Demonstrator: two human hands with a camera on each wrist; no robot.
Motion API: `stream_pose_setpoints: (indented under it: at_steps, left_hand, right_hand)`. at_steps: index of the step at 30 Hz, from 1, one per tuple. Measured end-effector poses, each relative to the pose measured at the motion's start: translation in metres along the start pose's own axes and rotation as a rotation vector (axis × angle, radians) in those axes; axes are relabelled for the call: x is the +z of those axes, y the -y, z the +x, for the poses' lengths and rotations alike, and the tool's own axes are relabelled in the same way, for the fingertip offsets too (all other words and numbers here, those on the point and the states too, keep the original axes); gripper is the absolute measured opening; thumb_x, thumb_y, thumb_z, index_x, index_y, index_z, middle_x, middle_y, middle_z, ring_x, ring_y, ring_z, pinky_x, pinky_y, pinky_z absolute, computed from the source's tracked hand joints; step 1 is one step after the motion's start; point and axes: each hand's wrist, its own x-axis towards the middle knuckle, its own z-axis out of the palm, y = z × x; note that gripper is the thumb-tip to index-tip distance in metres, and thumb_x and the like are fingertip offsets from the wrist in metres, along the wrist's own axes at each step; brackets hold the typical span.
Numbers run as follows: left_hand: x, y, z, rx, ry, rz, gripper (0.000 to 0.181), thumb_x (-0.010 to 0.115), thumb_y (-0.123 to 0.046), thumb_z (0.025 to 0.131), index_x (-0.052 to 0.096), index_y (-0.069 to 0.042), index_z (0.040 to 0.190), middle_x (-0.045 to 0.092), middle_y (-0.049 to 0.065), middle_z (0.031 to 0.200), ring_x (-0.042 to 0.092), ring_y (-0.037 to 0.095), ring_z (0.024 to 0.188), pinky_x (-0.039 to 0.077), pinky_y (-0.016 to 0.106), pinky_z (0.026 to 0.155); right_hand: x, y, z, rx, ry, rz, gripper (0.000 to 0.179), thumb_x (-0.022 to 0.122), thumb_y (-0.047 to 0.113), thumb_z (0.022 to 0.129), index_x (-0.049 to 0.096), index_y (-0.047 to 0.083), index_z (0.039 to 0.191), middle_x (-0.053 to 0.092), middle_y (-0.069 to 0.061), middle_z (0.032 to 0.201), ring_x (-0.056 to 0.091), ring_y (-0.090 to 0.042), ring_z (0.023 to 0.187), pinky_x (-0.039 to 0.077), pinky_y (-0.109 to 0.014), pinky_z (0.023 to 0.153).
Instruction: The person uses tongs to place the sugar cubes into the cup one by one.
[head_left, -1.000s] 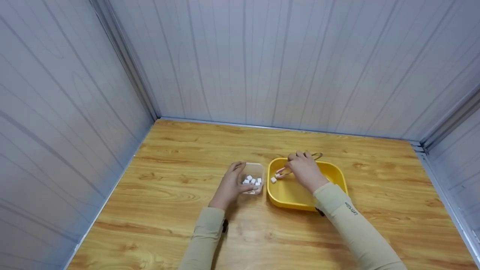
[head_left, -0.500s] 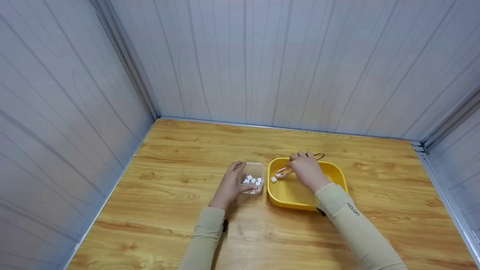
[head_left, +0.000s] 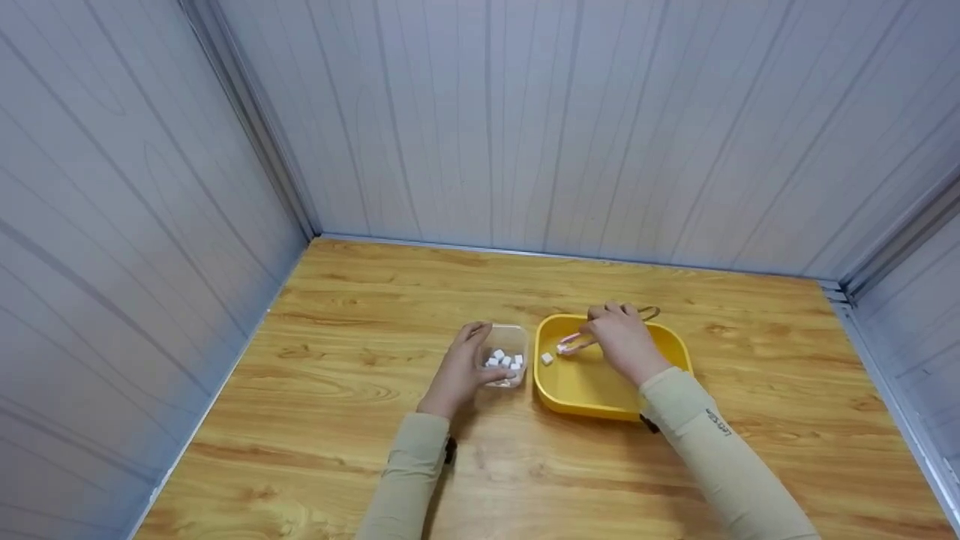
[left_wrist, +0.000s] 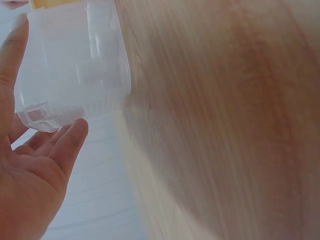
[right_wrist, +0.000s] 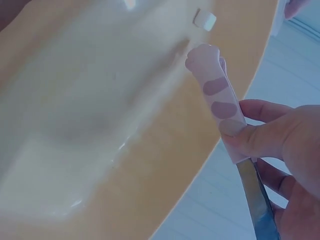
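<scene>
My left hand grips a small clear plastic box, thumb along the near side and fingers at the far side. Several white cubes lie inside it. In the left wrist view the box wall sits between thumb and fingers. Over the yellow tray, my right hand pinches metal tweezers with pink, paw-shaped ends. A white spot shows at their tips in the head view; I cannot tell whether it is a cube. Another white cube lies at the tray's left end, just beyond the tips.
The box and tray stand side by side on a wood-grain table. Pale panel walls close off the back and both sides.
My right hand and the tweezers have shifted a little to the right inside the tray, away from the lone cube. My left hand and the box have stayed put.
</scene>
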Motion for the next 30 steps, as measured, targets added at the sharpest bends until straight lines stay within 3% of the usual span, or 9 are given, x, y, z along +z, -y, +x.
stream_pose_setpoints:
  at_steps: [13, 22, 30]
  left_hand:
    - [0.000, 0.000, -0.001, 0.017, -0.004, -0.008, 0.092, 0.084, -0.027, 0.071, 0.037, -0.001, 0.145, 0.034, 0.010, 0.147, 0.035, 0.025, 0.134, 0.033, 0.034, 0.108]
    - [0.001, 0.000, -0.001, 0.013, -0.009, -0.011, 0.091, 0.084, -0.027, 0.071, 0.038, 0.000, 0.145, 0.034, 0.014, 0.147, 0.034, 0.026, 0.134, 0.031, 0.035, 0.110]
    - [0.000, 0.000, -0.001, 0.014, -0.014, -0.016, 0.091, 0.085, -0.026, 0.070, 0.039, -0.001, 0.145, 0.034, 0.010, 0.147, 0.035, 0.025, 0.134, 0.030, 0.033, 0.110]
  right_hand:
    - [-0.013, -0.003, -0.013, -0.004, -0.039, 0.025, 0.030, 0.070, -0.007, 0.081, 0.078, 0.017, 0.098, 0.062, -0.002, 0.092, 0.050, -0.024, 0.083, 0.041, -0.045, 0.075]
    - [-0.017, -0.004, -0.021, 0.007, -0.055, 0.070, 0.034, 0.070, -0.009, 0.080, 0.077, 0.018, 0.100, 0.062, -0.002, 0.093, 0.051, -0.024, 0.086, 0.042, -0.049, 0.082]
    - [-0.026, 0.004, -0.020, 0.002, -0.070, 0.059, 0.032, 0.073, -0.006, 0.079, 0.077, 0.018, 0.100, 0.062, -0.002, 0.094, 0.051, -0.025, 0.087, 0.042, -0.048, 0.082]
